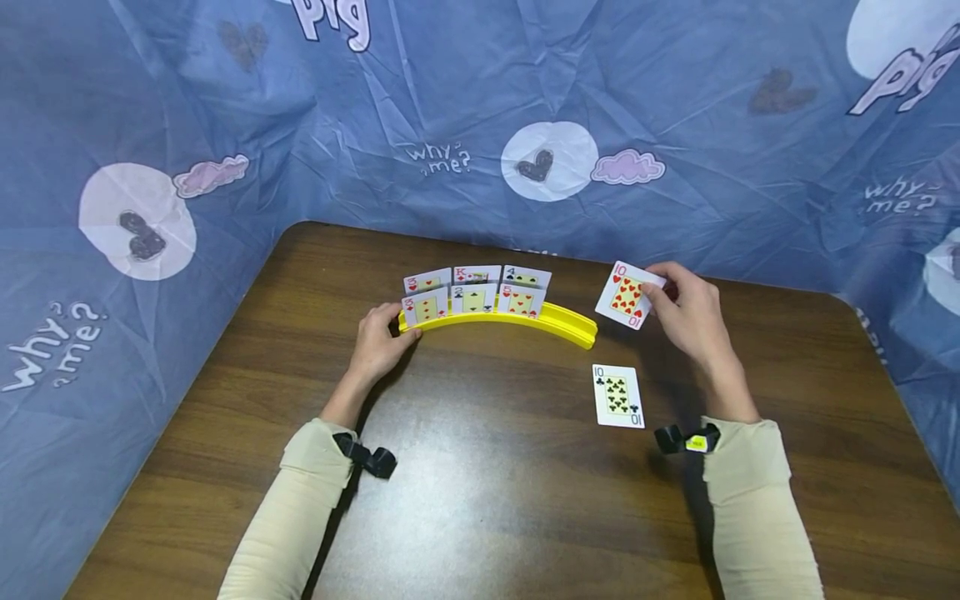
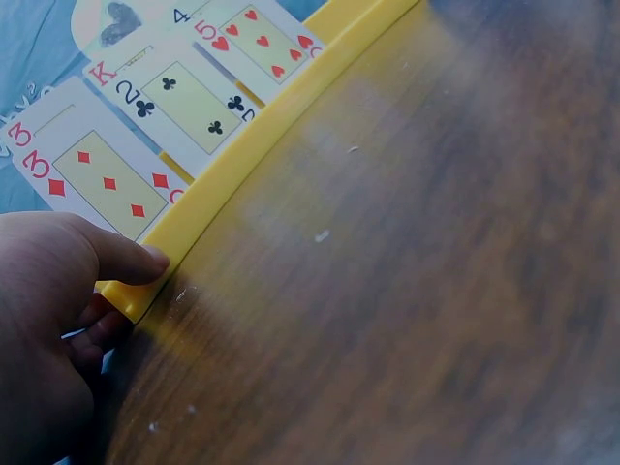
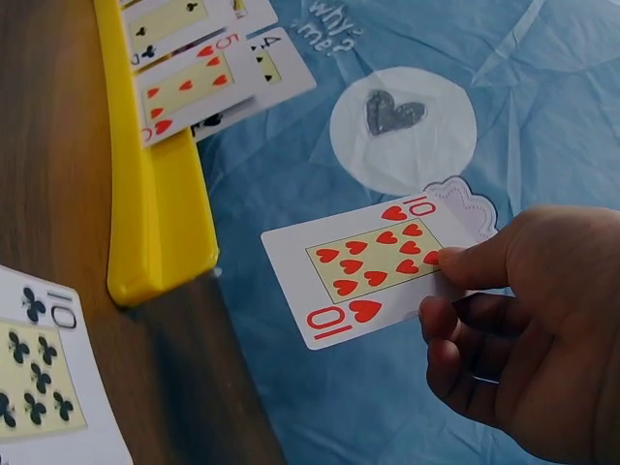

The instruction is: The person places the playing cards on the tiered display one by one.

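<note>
A curved yellow card holder (image 1: 566, 323) stands on the wooden table, with two rows of playing cards upright in its left and middle parts. Its front row shows the three of diamonds (image 1: 425, 309), two of clubs (image 1: 473, 298) and five of hearts (image 1: 521, 301); a three, a king and a four peek out behind. My left hand (image 1: 378, 340) grips the holder's left end, thumb on the front edge. Between thumb and fingers my right hand (image 1: 688, 315) pinches the ten of hearts (image 1: 627, 295), face up, just right of the holder's bare right end.
The ten of clubs (image 1: 618, 397) lies face up on the table (image 1: 480, 500), below the holder's right end. A blue printed cloth (image 1: 450, 100) hangs behind the table's far edge and along both sides.
</note>
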Action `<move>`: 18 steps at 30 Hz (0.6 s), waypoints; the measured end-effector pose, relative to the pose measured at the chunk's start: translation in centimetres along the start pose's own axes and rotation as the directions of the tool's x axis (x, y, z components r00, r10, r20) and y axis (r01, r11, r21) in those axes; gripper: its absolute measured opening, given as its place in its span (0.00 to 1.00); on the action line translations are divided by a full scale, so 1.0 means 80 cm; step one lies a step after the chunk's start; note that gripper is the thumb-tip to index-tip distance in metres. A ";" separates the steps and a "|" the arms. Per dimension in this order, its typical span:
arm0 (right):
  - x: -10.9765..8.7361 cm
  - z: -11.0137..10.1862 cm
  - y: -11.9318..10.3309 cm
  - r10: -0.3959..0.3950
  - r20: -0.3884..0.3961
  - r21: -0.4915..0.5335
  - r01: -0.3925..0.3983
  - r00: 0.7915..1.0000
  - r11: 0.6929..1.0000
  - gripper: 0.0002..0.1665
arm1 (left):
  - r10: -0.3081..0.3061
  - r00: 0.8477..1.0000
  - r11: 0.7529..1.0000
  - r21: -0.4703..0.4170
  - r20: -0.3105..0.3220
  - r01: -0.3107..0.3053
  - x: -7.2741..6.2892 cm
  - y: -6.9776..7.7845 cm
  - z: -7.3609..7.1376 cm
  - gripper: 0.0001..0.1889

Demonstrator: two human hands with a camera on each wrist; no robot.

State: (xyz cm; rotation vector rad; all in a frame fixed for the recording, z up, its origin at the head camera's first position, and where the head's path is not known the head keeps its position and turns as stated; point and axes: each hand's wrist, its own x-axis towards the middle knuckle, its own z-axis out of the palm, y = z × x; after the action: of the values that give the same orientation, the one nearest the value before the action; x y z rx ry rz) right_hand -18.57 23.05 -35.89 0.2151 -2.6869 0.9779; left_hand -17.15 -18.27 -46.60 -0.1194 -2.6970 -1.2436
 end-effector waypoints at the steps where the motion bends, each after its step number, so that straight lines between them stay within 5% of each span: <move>1: 0.001 0.001 -0.003 0.003 0.001 0.004 -0.003 1.000 1.000 0.13 | -0.002 1.000 1.000 0.000 -0.001 0.002 0.000 0.000 0.000 0.15; 18: 0.013 0.030 -0.032 -0.044 0.043 0.044 0.042 0.998 0.998 0.12 | -0.001 1.000 1.000 -0.002 -0.006 0.001 0.000 0.001 -0.001 0.15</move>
State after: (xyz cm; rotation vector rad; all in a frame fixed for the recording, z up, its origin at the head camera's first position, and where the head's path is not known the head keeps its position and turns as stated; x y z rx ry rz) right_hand -19.47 19.50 -35.74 0.3061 -2.6905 1.0307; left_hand -17.11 -18.27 -46.45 -0.1143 -2.6913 -1.2448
